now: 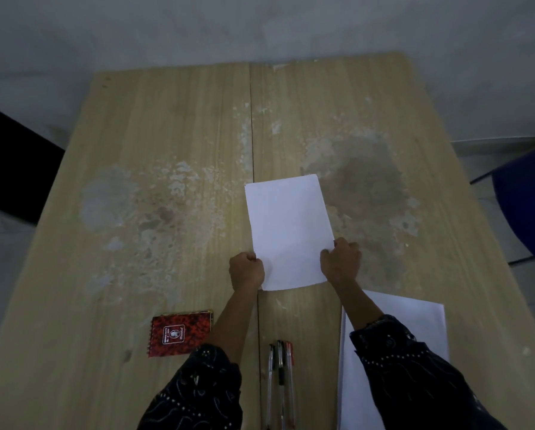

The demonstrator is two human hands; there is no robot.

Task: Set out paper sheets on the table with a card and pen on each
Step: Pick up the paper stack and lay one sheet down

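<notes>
Right, near edge first. Three pens [280, 380] lie side by side between the forearms. Their near ends run off the bottom of the frame. One shows red at its far end; the others look dark, and it's too dim to say more.

The left sleeve [198, 389] and right sleeve [415, 377], dark with pale dots, fill the bottom corners. The right sleeve and forearm hide a good part of the paper stack [427, 318] at the near right. Its near edge is cut off by the frame, and the sheet count is unreadable.

Near left, well apart from the pens, a red spiral pad [179, 333] lies flat with its spiral on the left side. The print on its white label is too small to read. The left forearm passes just beside it; I can't tell whether they touch.

Mid table is one white sheet [288, 231], slightly rotated, lying mostly right of the centre seam.
- The left hand [246, 270] grips the near-left edge. Its fingers are curled tight on the paper and the fingertips are tucked out of sight.
- The right hand [340, 262] grips the near-right edge, fingers curled, with the thumb apparently on top.

I can't tell whether the sheet is flat on the wood or slightly lifted.

Farther out, the table [167, 119] has pale blotchy worn patches and a darker stain right of the sheet. Past the edges are a black shape [8, 162] at left, which I can't identify, and a blue chair [526, 200] at right. Both are cut off by the frame.
</notes>
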